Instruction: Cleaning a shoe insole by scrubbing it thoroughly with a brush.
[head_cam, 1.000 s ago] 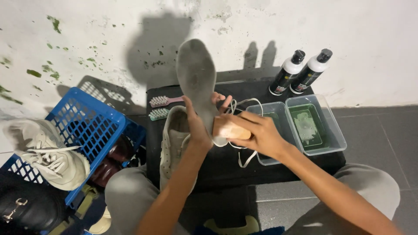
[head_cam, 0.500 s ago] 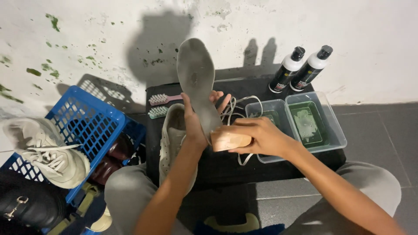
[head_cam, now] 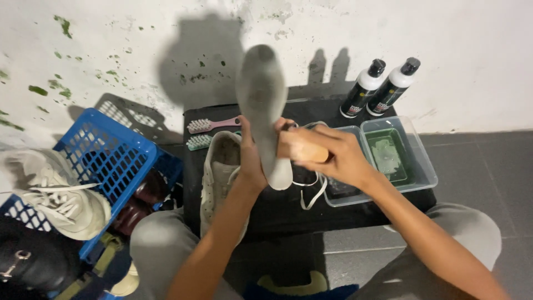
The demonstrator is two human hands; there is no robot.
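My left hand [head_cam: 251, 161] grips a grey shoe insole [head_cam: 262, 100] and holds it upright over a low black table [head_cam: 288, 205]. My right hand [head_cam: 338, 155] is closed on a wooden brush [head_cam: 300, 145] pressed against the insole's lower right side. A pale sneaker [head_cam: 219, 178] without its insole lies on the table just below my left hand, and loose white laces [head_cam: 311, 189] trail beside it.
Two small brushes [head_cam: 208, 133] lie at the table's back left. Two clear tubs [head_cam: 397, 155] sit on the right, one with green liquid, and two black-and-white bottles [head_cam: 380, 89] stand behind them. A blue crate [head_cam: 105, 161] with shoes stands on the left, against a white wall.
The brush in my right hand has shifted a little along the insole's lower part. The insole stays upright in my left hand.
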